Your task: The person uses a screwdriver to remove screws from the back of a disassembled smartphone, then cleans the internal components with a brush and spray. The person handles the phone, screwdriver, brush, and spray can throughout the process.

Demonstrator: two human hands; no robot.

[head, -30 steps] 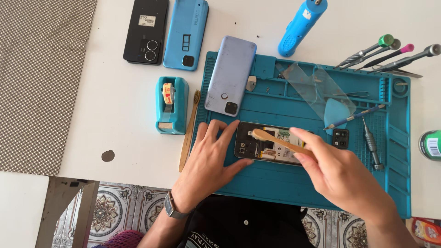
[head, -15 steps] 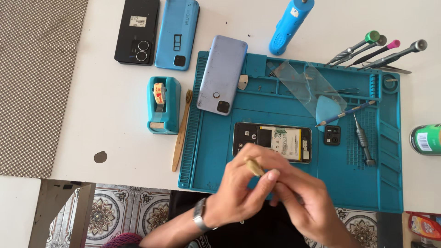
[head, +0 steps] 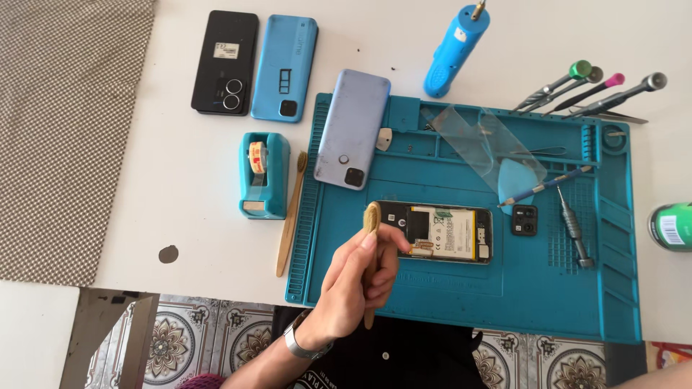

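Head view looks down on the left hand [head: 357, 277], which grips a bamboo brush [head: 371, 248] by its handle, fingers curled round it, bristled head pointing away from the person. Just beyond and right of the fingertips lies an opened phone [head: 441, 232] with its battery and board exposed, resting on a teal repair mat [head: 548, 302]; the brush head hangs over the phone's left end. Only a sliver of the right arm shows at the bottom right corner, and the right hand itself is out of sight.

Left of the hand, a 2nd bamboo brush [head: 290, 216] lies along the mat's edge beside a teal tape dispenser [head: 264, 175]. Beyond the hand, a grey-blue phone back [head: 353, 130] overlaps the mat's corner, with a black phone [head: 225, 62] and a blue phone cover [head: 285, 68] farther off on the white table [head: 180, 180]. Right of the opened phone sit a small camera module [head: 524, 220], a screwdriver [head: 574, 229] and a blue triangular pick [head: 520, 180].
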